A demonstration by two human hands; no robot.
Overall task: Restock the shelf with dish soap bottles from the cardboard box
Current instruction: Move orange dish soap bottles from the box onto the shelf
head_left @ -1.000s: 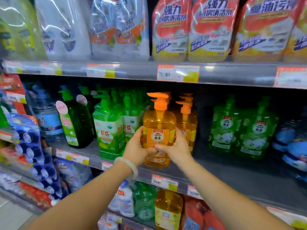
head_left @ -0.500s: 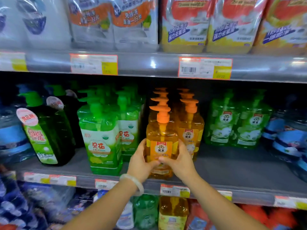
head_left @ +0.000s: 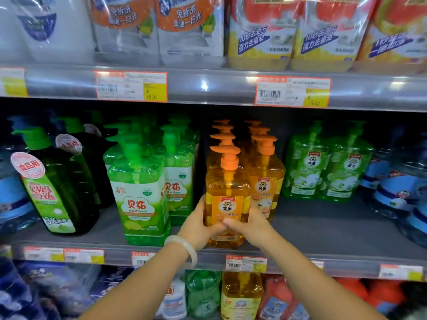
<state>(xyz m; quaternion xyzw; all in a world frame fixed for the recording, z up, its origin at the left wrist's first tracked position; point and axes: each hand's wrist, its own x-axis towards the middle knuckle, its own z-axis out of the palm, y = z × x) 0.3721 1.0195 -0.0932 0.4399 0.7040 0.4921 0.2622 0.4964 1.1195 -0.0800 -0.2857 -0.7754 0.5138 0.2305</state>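
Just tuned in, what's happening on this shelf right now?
A person is restocking dish soap. Both hands, the left hand and the right hand, grip the lower part of an orange pump bottle standing at the front edge of the middle shelf, at the head of a row of the same orange bottles. A second orange row stands just to its right, and green bottles sit to its left. The cardboard box is not in view.

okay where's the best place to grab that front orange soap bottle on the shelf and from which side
Grip the orange bottle low on its flat-sided body, from the open front of the shelf, as the left hand and right hand do now. Its pump is narrow, and neighbouring bottles crowd both sides.
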